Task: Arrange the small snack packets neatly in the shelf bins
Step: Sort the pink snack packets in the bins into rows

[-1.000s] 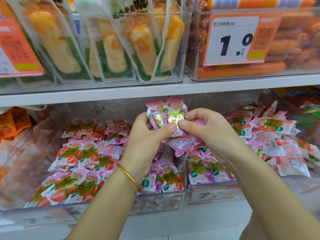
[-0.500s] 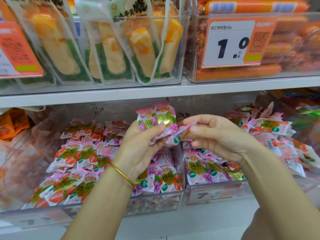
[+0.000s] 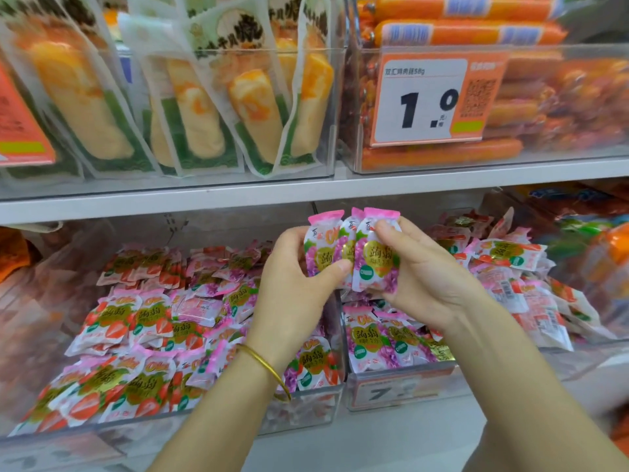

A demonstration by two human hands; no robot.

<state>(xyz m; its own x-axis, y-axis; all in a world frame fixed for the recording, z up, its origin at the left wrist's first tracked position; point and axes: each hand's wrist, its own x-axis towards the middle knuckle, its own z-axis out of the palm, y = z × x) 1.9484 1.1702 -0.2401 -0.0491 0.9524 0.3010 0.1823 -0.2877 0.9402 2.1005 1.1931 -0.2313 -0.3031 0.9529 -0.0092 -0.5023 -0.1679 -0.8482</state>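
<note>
Shop aisle, live feed: I am watching through one wide-angle camera worn on the person's head, facing forward and slightly down, close to the shelf. The shelf edge (image 3: 204,202) is running from 9 to 3 o'clock above centre. The left hand (image 3: 292,301) and right hand (image 3: 429,284) are holding snack packets (image 3: 374,260) at centre, forearms entering from 6 o'clock, while a price tag (image 3: 422,100) is sitting at 1 o'clock.

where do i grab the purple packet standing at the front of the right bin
Pinch the purple packet by its flat pink top seal, coming straight down from above. It stands roughly upright behind the right bin front wall, another packet tight beside it, so front and sides look blocked. The left hand and right hand both hold the fanned packets, so free one first.
</note>
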